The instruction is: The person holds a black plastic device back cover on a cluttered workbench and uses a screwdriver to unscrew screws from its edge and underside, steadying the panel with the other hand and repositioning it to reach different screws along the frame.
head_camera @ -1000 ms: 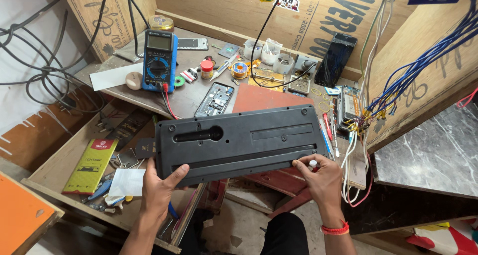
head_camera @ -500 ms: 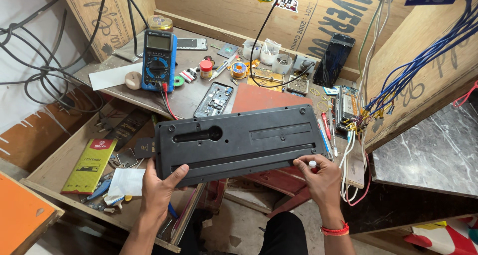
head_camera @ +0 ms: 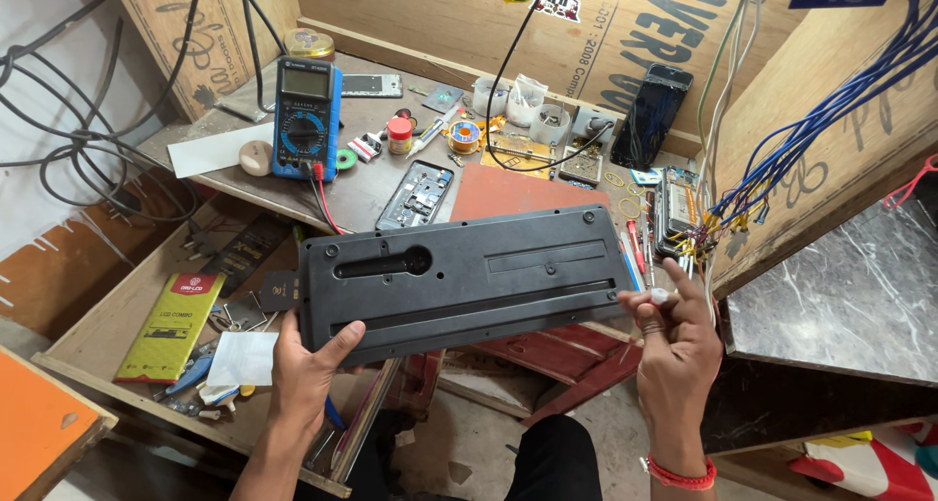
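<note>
- The left hand (head_camera: pixel 305 364) grips the bottom left corner of the black keyboard (head_camera: pixel 459 276). Its thumb lies on top and its fingers curl under, so it is closed on the keyboard.
- The right hand (head_camera: pixel 674 340) is at the right end of the keyboard. It pinches a small white thing (head_camera: pixel 660 295) between thumb and finger. The other fingers are loosely bent. I cannot tell if this hand touches the keyboard.
- The keyboard is held in the air, above the front edge of the work table (head_camera: pixel 362 183). Its back side faces up, with screws and a long slot showing.
- Its long side runs from left to right. The right end sits a little higher than the left end.
- An open drawer (head_camera: pixel 88 335) is at the lower left. A green and red box (head_camera: pixel 174 325), a white paper (head_camera: pixel 239 359) and small bits lie in it.
- A blue meter (head_camera: pixel 306 117) stands on the table behind the keyboard, with a red wire and a black wire coming out.
- An opened phone (head_camera: pixel 417 194) lies just behind the keyboard.
- 3 small white cups (head_camera: pixel 528 100) sit far back on the table.
- A bunch of blue wires (head_camera: pixel 821 130) hangs down on the right.
</note>
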